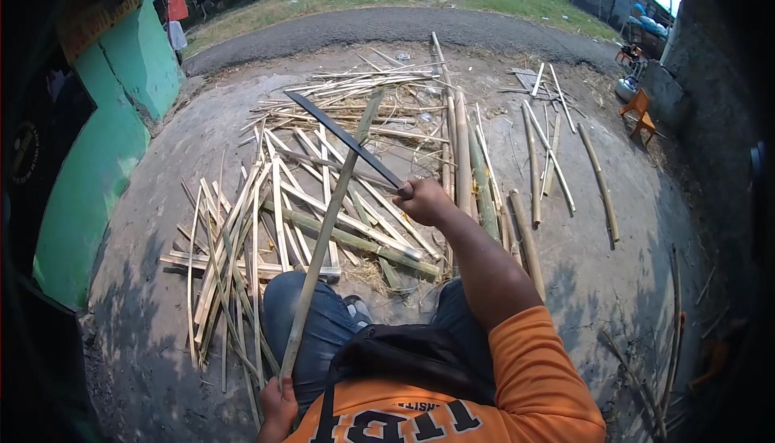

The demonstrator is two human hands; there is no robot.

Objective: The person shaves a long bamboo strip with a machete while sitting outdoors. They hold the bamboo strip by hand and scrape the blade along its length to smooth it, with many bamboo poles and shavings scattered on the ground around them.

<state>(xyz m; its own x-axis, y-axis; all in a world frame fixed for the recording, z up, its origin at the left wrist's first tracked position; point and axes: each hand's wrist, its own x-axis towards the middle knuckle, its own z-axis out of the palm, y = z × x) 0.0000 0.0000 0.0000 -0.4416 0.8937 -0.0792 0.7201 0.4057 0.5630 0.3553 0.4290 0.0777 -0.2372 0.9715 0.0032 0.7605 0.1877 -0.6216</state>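
head view:
left hand (278, 411): fist shut round the near end of a long bamboo strip (327, 229), low by the lap, so the strip slants away over the knees.
right hand (424, 201): fingers wrapped on the handle of a dark machete (343, 140), blade raised across the strip.
ground (613, 273): split bamboo heap (323, 201) at its middle.
signs: yellow band (97, 19) atop the green wall (105, 144), left edge.

Split bamboo strips (323, 193) crowded the ground ahead of the knees (323, 314). Right of that heap, past whole bamboo poles (533, 169), bare concrete (630, 225) lay open; left of it too.
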